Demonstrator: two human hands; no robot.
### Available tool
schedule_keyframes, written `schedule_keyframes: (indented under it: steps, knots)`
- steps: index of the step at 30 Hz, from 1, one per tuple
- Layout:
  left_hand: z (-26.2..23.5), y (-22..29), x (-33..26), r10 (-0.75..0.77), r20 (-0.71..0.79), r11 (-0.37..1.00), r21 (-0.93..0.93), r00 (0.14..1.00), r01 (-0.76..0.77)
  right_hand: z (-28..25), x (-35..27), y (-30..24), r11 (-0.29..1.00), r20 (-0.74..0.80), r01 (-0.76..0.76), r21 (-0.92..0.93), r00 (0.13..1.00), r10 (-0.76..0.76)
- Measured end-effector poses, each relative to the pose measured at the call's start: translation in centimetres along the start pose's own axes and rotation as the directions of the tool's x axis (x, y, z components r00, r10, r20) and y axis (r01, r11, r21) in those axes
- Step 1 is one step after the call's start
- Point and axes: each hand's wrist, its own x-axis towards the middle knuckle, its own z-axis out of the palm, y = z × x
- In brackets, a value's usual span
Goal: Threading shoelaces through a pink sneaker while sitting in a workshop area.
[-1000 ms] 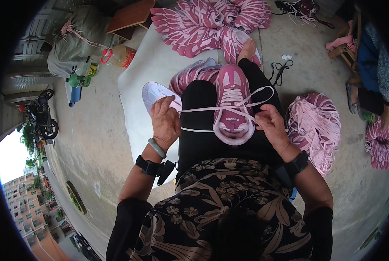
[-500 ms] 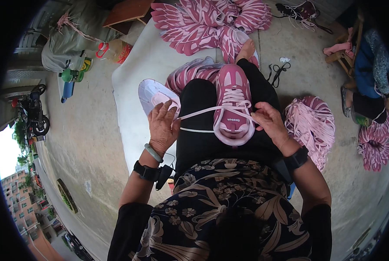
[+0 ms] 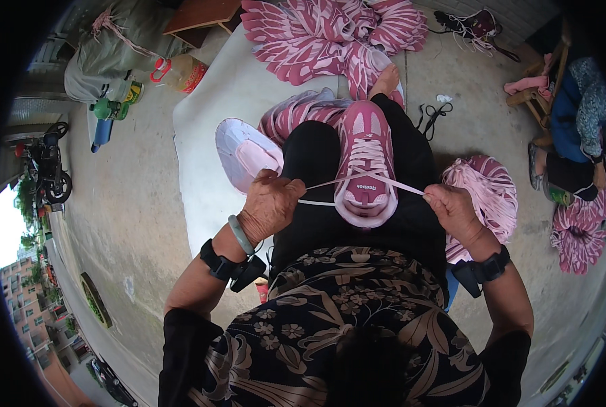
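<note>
A pink shoe upper [image 3: 365, 152] with white trim lies on my lap, toe pointing away from me. Its pale pink shoelace [image 3: 401, 184] runs through the eyelets, and both ends stretch out sideways above the tongue. My left hand [image 3: 272, 201] is closed on one end, left of the shoe. On the right, my right hand [image 3: 453, 210] pinches the other end. The two ends meet over the tongue. Beyond my left hand lies a pale, shoe-shaped form [image 3: 238, 146] with a light pink patch. A white cord passes over my left thigh beside the shoe.
Heaps of pink uppers lie ahead [image 3: 296, 41] on a white sheet [image 3: 204, 149]. A bundle of pink uppers [image 3: 489, 193] with laces sits by my right knee. At far right another person [image 3: 574, 149] sits near more uppers. Bottles [image 3: 181, 73] stand at upper left.
My hands have moved apart and closed on the lace ends, drawing them tauter across the tongue. The left hand's fingers were spread before and are now curled.
</note>
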Motion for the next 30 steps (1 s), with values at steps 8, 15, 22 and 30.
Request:
schedule_keyframes:
  steps: [8,15,22,30]
  knots:
    - [-3.7,-3.7,-4.8,-0.078,-0.032,0.975,0.208,0.996,0.083,-9.4,-5.7,4.2,0.960,0.008,-0.093,-0.266,0.995,0.099]
    - [-7.9,-12.7,-11.1,-0.321,-0.230,0.840,0.380,0.919,0.388,-19.7,-11.5,10.1,0.797,-0.124,-0.182,-0.576,0.983,0.136]
    - [-6.9,-15.0,-12.4,-0.553,-0.223,0.663,0.467,0.803,0.586,-17.8,-13.7,16.1,0.763,-0.280,-0.572,-0.302,0.818,0.503]
    - [-2.4,-6.6,-8.3,-0.560,0.337,0.820,0.355,0.757,0.449,-7.5,-12.4,10.0,0.773,0.245,-0.194,-0.604,0.878,0.412]
